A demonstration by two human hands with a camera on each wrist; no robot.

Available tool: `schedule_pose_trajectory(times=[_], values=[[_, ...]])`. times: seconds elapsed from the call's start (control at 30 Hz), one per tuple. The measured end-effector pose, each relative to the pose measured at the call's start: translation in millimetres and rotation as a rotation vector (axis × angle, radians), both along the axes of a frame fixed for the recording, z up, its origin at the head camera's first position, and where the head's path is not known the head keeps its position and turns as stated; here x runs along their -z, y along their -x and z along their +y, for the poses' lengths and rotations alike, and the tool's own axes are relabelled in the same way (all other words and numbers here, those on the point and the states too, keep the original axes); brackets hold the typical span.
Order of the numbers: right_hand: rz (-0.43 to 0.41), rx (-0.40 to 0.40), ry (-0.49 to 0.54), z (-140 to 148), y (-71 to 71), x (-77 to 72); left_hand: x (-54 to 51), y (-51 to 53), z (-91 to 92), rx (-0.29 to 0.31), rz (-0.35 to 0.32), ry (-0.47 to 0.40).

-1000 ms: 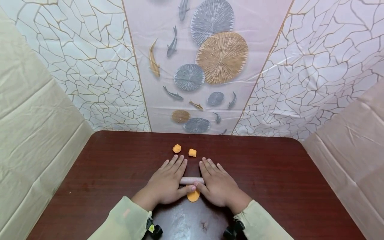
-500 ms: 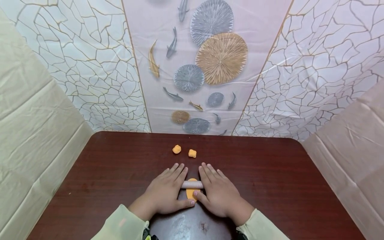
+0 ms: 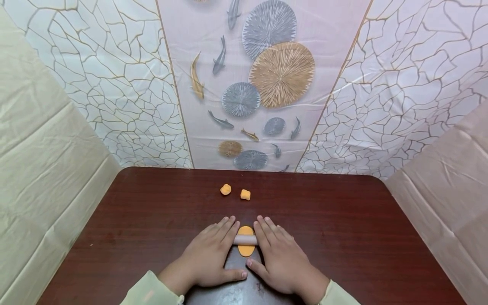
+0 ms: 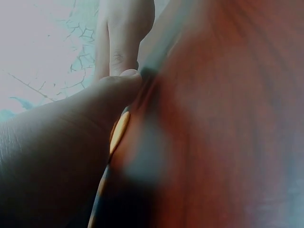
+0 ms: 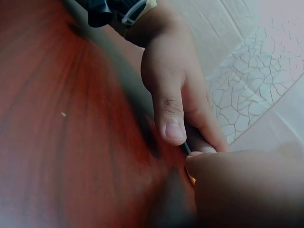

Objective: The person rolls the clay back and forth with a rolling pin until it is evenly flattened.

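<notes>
A pale rolling pin point(image 3: 245, 240) lies crosswise over a flattened oval of orange dough point(image 3: 246, 250) on the table. My left hand point(image 3: 211, 254) rests flat on the pin's left end with its fingers straight. On the right end lies my right hand point(image 3: 282, 256), its fingers straight as well. The thumbs stretch inward below the dough, their tips close together. Both pin ends are hidden under the hands. In the left wrist view the dough point(image 4: 119, 129) shows as a thin strip beyond the thumb. The right wrist view shows only a sliver of dough point(image 5: 192, 178).
Two small orange dough lumps point(image 3: 225, 189) point(image 3: 245, 195) lie farther back on the dark red-brown table point(image 3: 152, 212). A patterned cloth point(image 3: 244, 84) hangs behind the table's far edge, and pale cloth point(image 3: 57, 190) hangs at both sides.
Both hands and the rolling pin have moved back toward the person, across the dough. The dough's far part now shows beyond the pin, and the thumbs have drawn clear of it.
</notes>
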State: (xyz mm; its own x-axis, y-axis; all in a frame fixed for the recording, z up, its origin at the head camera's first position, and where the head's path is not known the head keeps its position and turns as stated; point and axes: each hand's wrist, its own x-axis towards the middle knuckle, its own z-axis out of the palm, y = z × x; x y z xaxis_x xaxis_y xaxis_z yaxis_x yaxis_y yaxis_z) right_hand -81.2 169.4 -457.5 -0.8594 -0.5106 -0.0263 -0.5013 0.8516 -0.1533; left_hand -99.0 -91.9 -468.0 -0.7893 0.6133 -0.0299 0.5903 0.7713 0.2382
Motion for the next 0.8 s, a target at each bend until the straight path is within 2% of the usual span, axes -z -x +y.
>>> schedule_pose_trajectory(times=[0.17, 0.37, 0.57, 0.67, 0.8], values=[[-0.014, -0.016, -0.015, 2, -11.8, 2.1, 4.2, -11.1, -2.9, 0.013, 0.009, -0.006], [0.038, -0.036, -0.011, 3, -24.3, 4.2, 7.1, -25.5, -6.6, 0.039, 0.016, -0.022], [0.072, -0.036, -0.029, 4, -36.8, 7.3, 5.3, -37.5, -8.7, 0.065, 0.055, -0.015], [0.14, -0.048, -0.057, 5, -42.5, 11.7, 5.6, -41.4, -9.5, 0.075, 0.091, -0.005], [0.298, -0.077, -0.111, 8, -48.8, 22.4, 8.0, -45.9, -12.2, 0.093, 0.119, 0.011]])
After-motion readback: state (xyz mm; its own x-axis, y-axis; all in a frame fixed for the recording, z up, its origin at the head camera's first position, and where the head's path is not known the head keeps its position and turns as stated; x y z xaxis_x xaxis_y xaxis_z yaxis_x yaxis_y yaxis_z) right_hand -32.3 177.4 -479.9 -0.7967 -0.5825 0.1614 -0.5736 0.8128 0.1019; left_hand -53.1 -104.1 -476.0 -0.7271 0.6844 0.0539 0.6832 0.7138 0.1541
